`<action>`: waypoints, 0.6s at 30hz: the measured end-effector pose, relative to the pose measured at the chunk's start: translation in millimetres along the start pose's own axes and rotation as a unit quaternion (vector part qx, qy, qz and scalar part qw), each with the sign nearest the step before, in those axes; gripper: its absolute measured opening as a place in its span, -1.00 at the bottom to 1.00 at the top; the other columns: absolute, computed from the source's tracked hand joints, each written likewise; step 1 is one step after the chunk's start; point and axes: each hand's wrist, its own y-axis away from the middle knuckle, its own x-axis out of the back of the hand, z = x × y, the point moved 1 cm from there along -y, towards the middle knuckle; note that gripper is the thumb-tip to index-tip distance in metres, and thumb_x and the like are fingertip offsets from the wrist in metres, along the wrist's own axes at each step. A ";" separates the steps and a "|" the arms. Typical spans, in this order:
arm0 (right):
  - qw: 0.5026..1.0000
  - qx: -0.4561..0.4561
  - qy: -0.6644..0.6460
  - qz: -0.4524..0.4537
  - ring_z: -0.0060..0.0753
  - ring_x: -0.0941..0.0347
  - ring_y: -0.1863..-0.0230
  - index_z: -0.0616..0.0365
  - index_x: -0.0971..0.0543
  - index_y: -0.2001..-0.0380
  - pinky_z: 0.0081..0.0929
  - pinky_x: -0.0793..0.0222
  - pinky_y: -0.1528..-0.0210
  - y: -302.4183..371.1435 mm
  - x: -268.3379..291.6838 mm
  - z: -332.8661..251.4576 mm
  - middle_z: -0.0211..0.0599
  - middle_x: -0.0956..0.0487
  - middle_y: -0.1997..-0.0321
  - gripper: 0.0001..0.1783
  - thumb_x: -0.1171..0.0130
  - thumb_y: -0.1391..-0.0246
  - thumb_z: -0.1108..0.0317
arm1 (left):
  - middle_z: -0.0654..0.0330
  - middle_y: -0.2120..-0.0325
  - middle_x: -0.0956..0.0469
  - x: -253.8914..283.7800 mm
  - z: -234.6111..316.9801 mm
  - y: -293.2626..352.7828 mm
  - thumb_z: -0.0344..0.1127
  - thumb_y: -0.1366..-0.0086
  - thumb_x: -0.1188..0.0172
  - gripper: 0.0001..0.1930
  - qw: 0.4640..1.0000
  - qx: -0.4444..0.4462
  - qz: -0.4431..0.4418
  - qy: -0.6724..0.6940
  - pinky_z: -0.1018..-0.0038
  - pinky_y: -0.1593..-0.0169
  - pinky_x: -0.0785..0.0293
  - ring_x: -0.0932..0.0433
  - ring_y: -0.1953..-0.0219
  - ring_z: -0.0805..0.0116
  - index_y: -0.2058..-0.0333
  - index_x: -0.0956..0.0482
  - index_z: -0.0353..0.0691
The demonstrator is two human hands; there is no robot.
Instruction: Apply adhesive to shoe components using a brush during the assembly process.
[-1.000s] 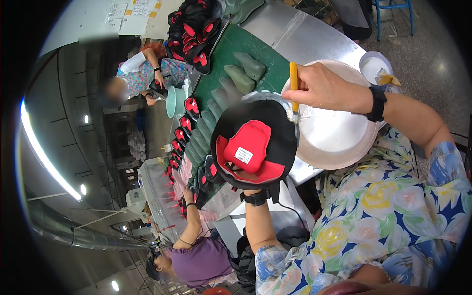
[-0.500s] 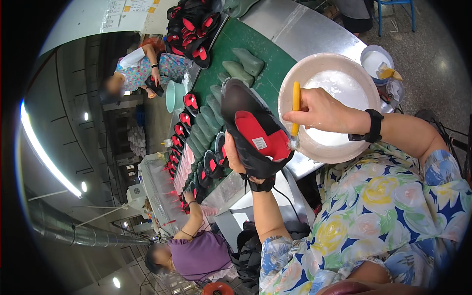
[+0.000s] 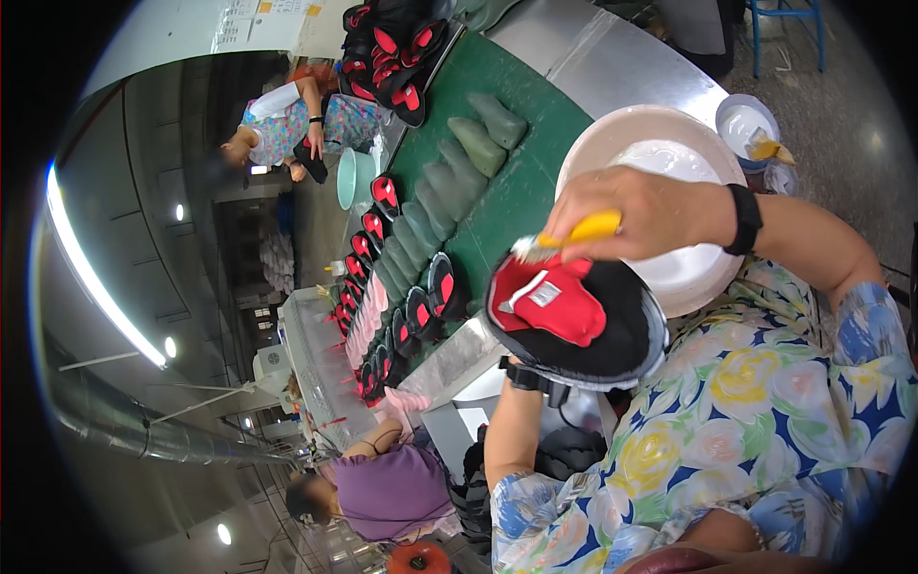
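Your right hand (image 3: 650,210) pinches a yellow-handled glue brush (image 3: 574,234) in its fingers, bristles on the black-and-red shoe upper (image 3: 569,311) at centre; your left hand, hidden beneath, props it. White glue bowl (image 3: 660,129) at one o'clock.

a green conveyor belt (image 3: 516,191) is the landmark. along its far side runs a row of grey-green shoe lasts (image 3: 449,182), and beside those a row of black-and-red shoe uppers (image 3: 411,306). beyond its far end sits a teal bowl (image 3: 352,179); a person in a purple shirt (image 3: 397,488) sits near its lower end.
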 end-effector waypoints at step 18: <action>0.952 -0.244 0.074 -0.172 0.02 -0.52 0.50 0.31 -0.45 0.42 -0.23 -0.38 0.42 1.2 11.5 19.1 -0.01 -0.53 0.59 -0.71 -0.23 -0.05 0.27 | -0.02 -0.13 -0.46 48.9 -35.6 14.1 0.00 -0.43 -0.01 -0.42 0.849 0.303 -0.067 0.428 0.20 -0.20 -0.45 -0.50 -0.13 0.10 -0.24 -0.29 -0.29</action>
